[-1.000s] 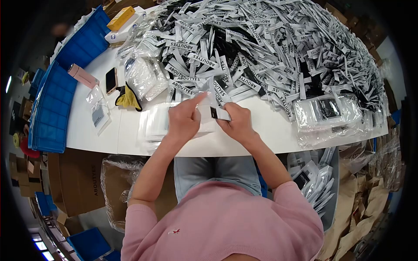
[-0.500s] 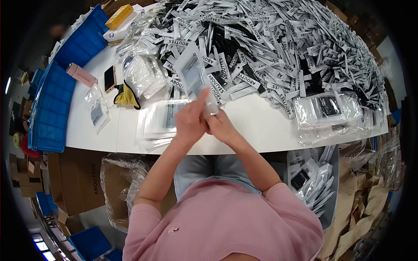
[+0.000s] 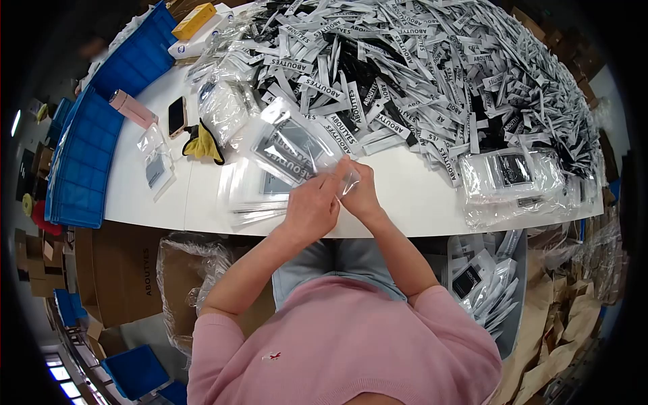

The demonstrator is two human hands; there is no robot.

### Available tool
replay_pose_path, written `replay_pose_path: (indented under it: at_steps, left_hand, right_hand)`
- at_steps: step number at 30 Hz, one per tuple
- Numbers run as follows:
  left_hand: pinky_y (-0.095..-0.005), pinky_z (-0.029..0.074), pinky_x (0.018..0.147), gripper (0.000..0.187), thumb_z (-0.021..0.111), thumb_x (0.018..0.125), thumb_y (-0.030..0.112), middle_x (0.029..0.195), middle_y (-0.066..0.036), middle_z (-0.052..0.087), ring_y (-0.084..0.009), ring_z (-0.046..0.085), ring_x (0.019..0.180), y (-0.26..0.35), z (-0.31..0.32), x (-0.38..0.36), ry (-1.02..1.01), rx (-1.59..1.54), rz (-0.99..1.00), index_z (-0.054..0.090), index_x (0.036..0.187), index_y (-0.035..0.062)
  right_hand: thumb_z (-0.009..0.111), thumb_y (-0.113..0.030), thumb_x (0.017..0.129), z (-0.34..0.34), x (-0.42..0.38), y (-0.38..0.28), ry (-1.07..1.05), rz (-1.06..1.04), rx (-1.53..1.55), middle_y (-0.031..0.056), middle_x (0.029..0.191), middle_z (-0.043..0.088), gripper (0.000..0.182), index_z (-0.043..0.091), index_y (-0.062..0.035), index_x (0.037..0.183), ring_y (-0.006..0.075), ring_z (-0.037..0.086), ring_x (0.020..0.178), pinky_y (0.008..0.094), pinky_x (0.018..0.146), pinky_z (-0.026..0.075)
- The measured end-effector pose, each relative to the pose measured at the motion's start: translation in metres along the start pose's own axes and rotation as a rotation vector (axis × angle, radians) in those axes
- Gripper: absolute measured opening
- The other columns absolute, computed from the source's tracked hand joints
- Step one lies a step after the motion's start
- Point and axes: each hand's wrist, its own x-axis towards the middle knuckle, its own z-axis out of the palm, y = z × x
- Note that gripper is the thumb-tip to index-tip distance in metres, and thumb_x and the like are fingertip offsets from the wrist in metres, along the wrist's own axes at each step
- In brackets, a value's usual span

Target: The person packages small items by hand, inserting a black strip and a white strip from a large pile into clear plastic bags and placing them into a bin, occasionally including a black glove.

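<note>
A clear plastic bag (image 3: 290,145) printed ABOUTYES is tilted over the table, with a dark label panel visible through it. My left hand (image 3: 312,208) is closed on its near end, fingers bent over the plastic. Close beside it, my right hand (image 3: 360,194) pinches the bag's near right corner. Below the held bag lies a stack of flat clear bags (image 3: 260,202), partly covered by it. Just beyond my hands spreads a large heap of slim ABOUTYES packets (image 3: 405,81).
On the left are a yellow-black glove (image 3: 202,145), a phone (image 3: 177,116), a pink bottle (image 3: 133,109), a single flat bag (image 3: 157,169) and blue crates (image 3: 74,165). Wrapped bag packs (image 3: 509,172) lie at right. Below the edge, a grey bin (image 3: 516,297) holds filled bags.
The bag has swung from nearly upright to a leftward tilt and spread wider. My hands have shifted slightly right, with the left lower and the fingers of both now on the bag's near end.
</note>
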Motion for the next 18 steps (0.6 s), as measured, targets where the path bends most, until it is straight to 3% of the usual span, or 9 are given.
replay_pose_path:
  at_steps: [2, 4, 6, 7, 8, 10, 11, 16, 18]
  left_hand:
    - [-0.0336, 0.047, 0.059, 0.078, 0.059, 0.065, -0.003, 0.07, -0.008, 0.055, -0.023, 0.055, 0.061, 0.007, -0.026, 0.012, -0.322, -0.347, -0.286, 0.034, 0.137, 0.0126]
    - [-0.0346, 0.047, 0.063, 0.083, 0.059, 0.064, -0.003, 0.075, -0.007, 0.058, -0.0239, 0.057, 0.064, -0.006, -0.041, 0.024, -0.335, -0.451, -0.262, 0.029, 0.139, 0.0128]
    - [-0.035, 0.047, 0.064, 0.086, 0.062, 0.063, 0.0, 0.079, -0.008, 0.061, -0.0231, 0.057, 0.067, -0.024, -0.047, 0.041, -0.007, 0.137, 0.316, 0.026, 0.14, 0.013]
    - [-0.0347, 0.046, 0.064, 0.074, 0.064, 0.063, 0.002, 0.08, -0.009, 0.062, -0.0234, 0.057, 0.068, -0.029, -0.051, 0.046, -0.038, 0.171, 0.344, 0.039, 0.133, 0.0086]
    - [-0.0347, 0.046, 0.064, 0.074, 0.064, 0.063, 0.002, 0.08, -0.009, 0.062, -0.0234, 0.057, 0.068, -0.034, -0.057, 0.05, -0.038, 0.171, 0.341, 0.039, 0.133, 0.0086]
    - [-0.0345, 0.046, 0.061, 0.052, 0.063, 0.063, 0.005, 0.07, -0.011, 0.06, -0.0233, 0.06, 0.067, -0.042, -0.066, 0.057, -0.506, -0.192, -0.015, 0.055, 0.114, 0.0029]
    - [-0.0325, 0.044, 0.055, 0.028, 0.063, 0.063, 0.006, 0.061, -0.011, 0.058, -0.0217, 0.057, 0.057, -0.044, -0.065, 0.059, -0.517, -0.264, -0.177, 0.065, 0.091, -0.0006]
    - [-0.0274, 0.042, 0.052, 0.015, 0.064, 0.071, 0.009, 0.059, -0.008, 0.057, -0.0122, 0.051, 0.053, -0.057, -0.052, 0.047, -0.534, -0.492, -0.362, 0.065, 0.08, -0.0023]
    - [-0.0256, 0.039, 0.049, 0.018, 0.064, 0.078, 0.013, 0.056, -0.005, 0.055, -0.0066, 0.046, 0.053, -0.051, -0.047, 0.042, -0.53, -0.592, -0.411, 0.063, 0.073, -0.0041]
  right_hand:
    - [0.06, -0.004, 0.075, -0.004, 0.002, 0.003, -0.123, 0.177, 0.117, 0.0037, 0.068, 0.063, 0.007, 0.063, 0.0006, 0.08, 0.0098, 0.057, 0.062, 0.0263, 0.056, 0.046]
    - [0.06, -0.004, 0.075, -0.009, 0.003, 0.003, -0.243, 0.359, 0.23, 0.0043, 0.068, 0.063, 0.009, 0.063, 0.0007, 0.082, 0.0099, 0.057, 0.062, 0.0264, 0.057, 0.046]
    - [0.06, -0.008, 0.078, -0.013, 0.003, -0.004, -0.333, 0.225, 0.13, 0.0034, 0.069, 0.062, 0.011, 0.064, 0.0007, 0.083, 0.0084, 0.056, 0.062, 0.0245, 0.057, 0.045]
    - [0.06, -0.008, 0.078, -0.013, 0.003, -0.007, -0.336, 0.227, 0.13, 0.0034, 0.069, 0.062, 0.011, 0.064, 0.0007, 0.083, 0.0084, 0.056, 0.062, 0.0245, 0.057, 0.045]
    - [0.06, -0.011, 0.08, -0.012, 0.003, -0.009, -0.375, 0.308, 0.121, 0.0029, 0.07, 0.062, 0.013, 0.064, 0.0009, 0.083, 0.008, 0.055, 0.062, 0.0239, 0.057, 0.045]
    - [0.059, -0.013, 0.082, -0.013, 0.002, -0.009, -0.412, 0.39, 0.114, 0.0023, 0.072, 0.062, 0.015, 0.064, 0.0011, 0.084, 0.0076, 0.054, 0.062, 0.0232, 0.057, 0.045]
    - [0.06, -0.016, 0.083, -0.015, 0.002, -0.006, -0.377, 0.395, 0.274, 0.0022, 0.071, 0.062, 0.017, 0.064, 0.0008, 0.085, 0.0076, 0.053, 0.061, 0.0235, 0.056, 0.044]
    - [0.06, -0.019, 0.084, -0.021, -0.002, -0.017, -0.271, 0.305, 0.45, 0.0031, 0.066, 0.06, 0.021, 0.063, 0.0012, 0.085, 0.0072, 0.05, 0.059, 0.0238, 0.054, 0.042]
    - [0.061, -0.019, 0.083, -0.021, -0.002, -0.019, -0.318, 0.278, 0.09, 0.0037, 0.063, 0.058, 0.021, 0.062, 0.0013, 0.084, 0.0067, 0.05, 0.058, 0.0237, 0.053, 0.042]
